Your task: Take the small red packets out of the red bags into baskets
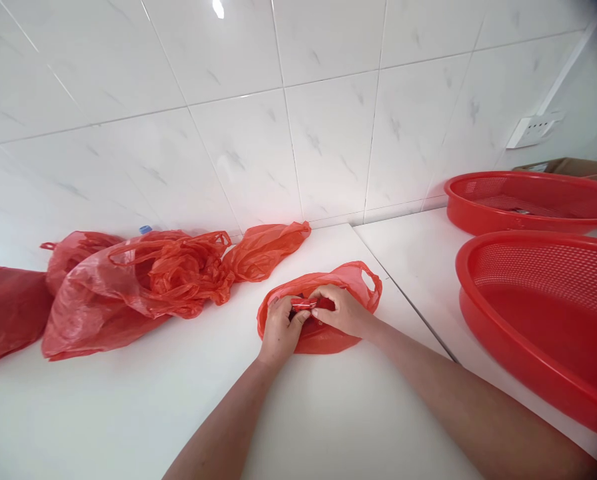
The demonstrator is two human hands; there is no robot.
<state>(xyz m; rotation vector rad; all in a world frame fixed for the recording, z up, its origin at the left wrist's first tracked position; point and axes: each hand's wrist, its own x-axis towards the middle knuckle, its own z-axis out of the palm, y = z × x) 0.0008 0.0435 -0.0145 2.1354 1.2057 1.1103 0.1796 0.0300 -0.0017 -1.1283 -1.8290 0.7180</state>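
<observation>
A small red plastic bag lies on the white counter in front of me. My left hand and my right hand rest on top of it, fingers curled. Between them they pinch a folded or rolled strip of the bag's red plastic. One handle loop of the bag sticks out to the right of my right hand.
A heap of crumpled red plastic bags lies at the left against the white tiled wall. Two red perforated baskets stand at the right. A white wall socket and a brown box are behind them.
</observation>
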